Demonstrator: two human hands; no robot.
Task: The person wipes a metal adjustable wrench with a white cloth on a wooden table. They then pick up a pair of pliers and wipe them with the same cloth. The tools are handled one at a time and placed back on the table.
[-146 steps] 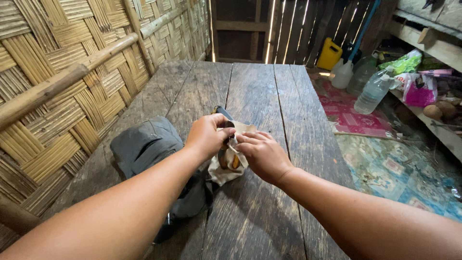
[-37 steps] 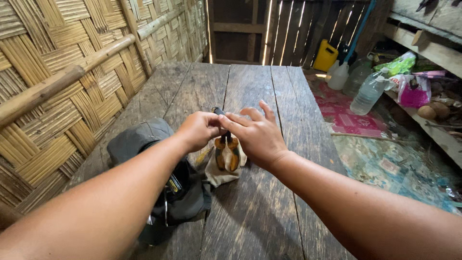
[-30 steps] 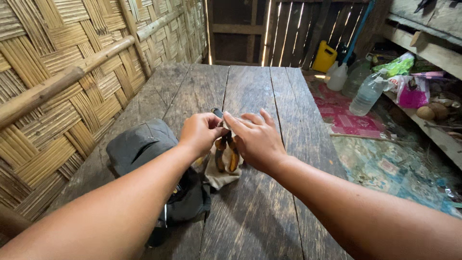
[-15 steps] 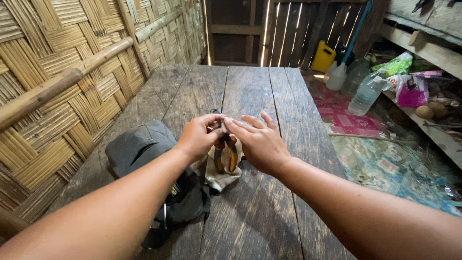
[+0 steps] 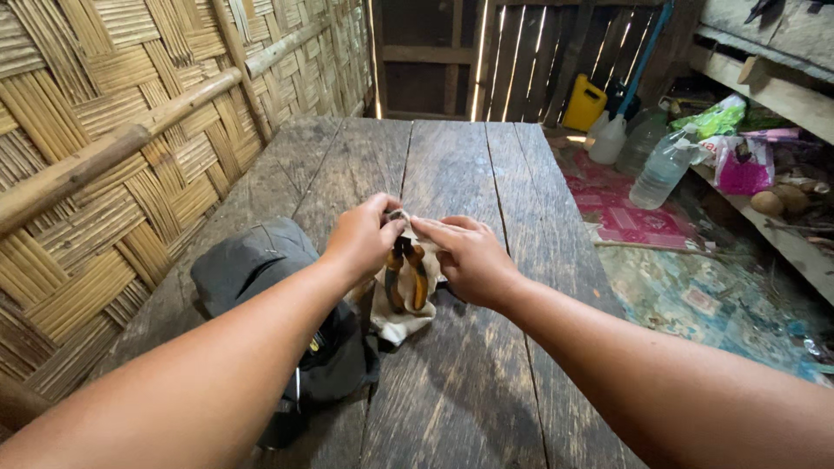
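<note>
Left hand (image 5: 363,243) pinches the pliers (image 5: 406,276) at the head, right hand (image 5: 469,259) rests fingers there too; pliers lie on a pale cloth (image 5: 400,320) mid-worktop (image 5: 452,165). Stiff, fairly heavy steel, likely; the orange handles look the surest hold.

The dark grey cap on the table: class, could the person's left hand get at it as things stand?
Probably yes. The dark grey cap lies beside the left forearm, with nothing on top of it. The left hand is busy at the orange-handled pliers on the pale cloth, so it would have to let go first.
</note>
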